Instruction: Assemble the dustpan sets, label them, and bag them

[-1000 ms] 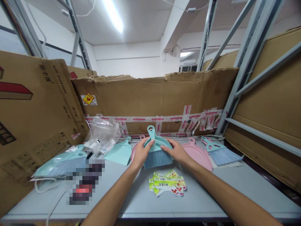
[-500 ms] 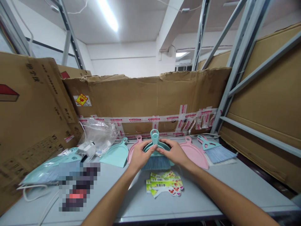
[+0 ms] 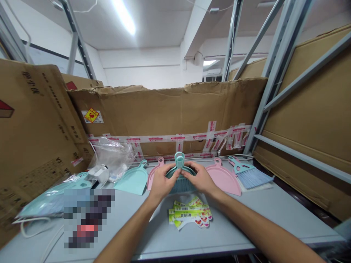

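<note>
Near the middle of the grey table [image 3: 219, 239], a teal brush [image 3: 182, 185] with blue-grey bristles lies against a teal dustpan [image 3: 179, 156], their looped handles overlapping at the top. My left hand [image 3: 164, 180] grips the left side of the pair, thumb on the front. On the right side my right hand [image 3: 201, 178] grips it the same way, its thumb near the other. Just in front of the bristles lies a pile of green and white printed cards [image 3: 189, 212].
Pink dustpans [image 3: 222, 179] and a teal dustpan [image 3: 133, 180] lie beside the hands. Far right is another brush [image 3: 253, 177]; at left are bagged teal items [image 3: 52, 199], clear plastic [image 3: 112, 155] and cables. A cardboard box [image 3: 164, 117] stands behind.
The brush and dustpan in my hands have tilted slightly, and the bristles now look shorter and higher. The whole view has shifted a little, with things sitting further left.
</note>
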Demonstrator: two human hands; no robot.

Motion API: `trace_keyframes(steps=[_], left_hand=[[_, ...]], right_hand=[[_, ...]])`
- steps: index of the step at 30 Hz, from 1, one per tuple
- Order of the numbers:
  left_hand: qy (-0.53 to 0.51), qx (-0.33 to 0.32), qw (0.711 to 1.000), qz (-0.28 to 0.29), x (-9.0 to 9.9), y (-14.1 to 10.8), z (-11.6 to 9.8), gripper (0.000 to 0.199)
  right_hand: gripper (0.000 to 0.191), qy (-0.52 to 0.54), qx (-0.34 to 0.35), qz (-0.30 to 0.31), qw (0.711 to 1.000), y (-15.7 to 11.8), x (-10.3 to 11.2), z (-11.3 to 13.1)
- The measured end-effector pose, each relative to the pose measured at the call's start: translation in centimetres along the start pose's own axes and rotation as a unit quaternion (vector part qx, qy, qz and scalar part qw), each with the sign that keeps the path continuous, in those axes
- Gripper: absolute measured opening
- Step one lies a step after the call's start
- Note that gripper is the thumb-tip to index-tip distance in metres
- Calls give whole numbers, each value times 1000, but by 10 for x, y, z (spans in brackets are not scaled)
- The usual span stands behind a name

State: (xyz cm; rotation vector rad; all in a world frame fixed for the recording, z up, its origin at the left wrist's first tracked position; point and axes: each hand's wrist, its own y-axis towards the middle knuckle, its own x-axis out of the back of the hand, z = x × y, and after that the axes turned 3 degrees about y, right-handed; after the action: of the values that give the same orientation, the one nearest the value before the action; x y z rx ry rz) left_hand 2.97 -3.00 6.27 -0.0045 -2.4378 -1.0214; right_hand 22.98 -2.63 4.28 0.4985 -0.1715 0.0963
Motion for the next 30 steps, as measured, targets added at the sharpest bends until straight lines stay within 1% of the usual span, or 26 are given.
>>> trace_keyframes(steps=[4,9,14,17,19,21,24,26,27,30], left_hand=[[-11,3,1000,-18,-2,-2,2,19],[-41,13,999,-12,-2,-2,1,19],[-34,69,997,11,-2,0,4,26],[-15,106,994,31,-1,2,16,39],[27,116,992,37,2,4,28,43],[108,100,988,40,5,7,42,41],[244,63,964,80,8,8,59,36],[305,50,943,120,7,7,67,33],[328,47,933,139,6,6,70,32],[383,51,906,173,1,0,79,38]], right_hand=[[30,9,1,-10,1000,-1,-3,-1],[31,5,8,-23,1000,-3,-6,-2],[35,-9,-16,-14,1000,1,-5,-8],[39,-29,-33,-17,999,13,9,-18],[42,-41,-50,-36,997,24,26,-29],[43,-54,-76,-44,995,35,47,-41],[38,-90,-133,-36,986,47,74,-59],[36,-100,-157,-23,982,52,84,-69],[35,-108,-157,-19,981,54,86,-73],[31,-163,-133,-20,977,57,88,-82]])
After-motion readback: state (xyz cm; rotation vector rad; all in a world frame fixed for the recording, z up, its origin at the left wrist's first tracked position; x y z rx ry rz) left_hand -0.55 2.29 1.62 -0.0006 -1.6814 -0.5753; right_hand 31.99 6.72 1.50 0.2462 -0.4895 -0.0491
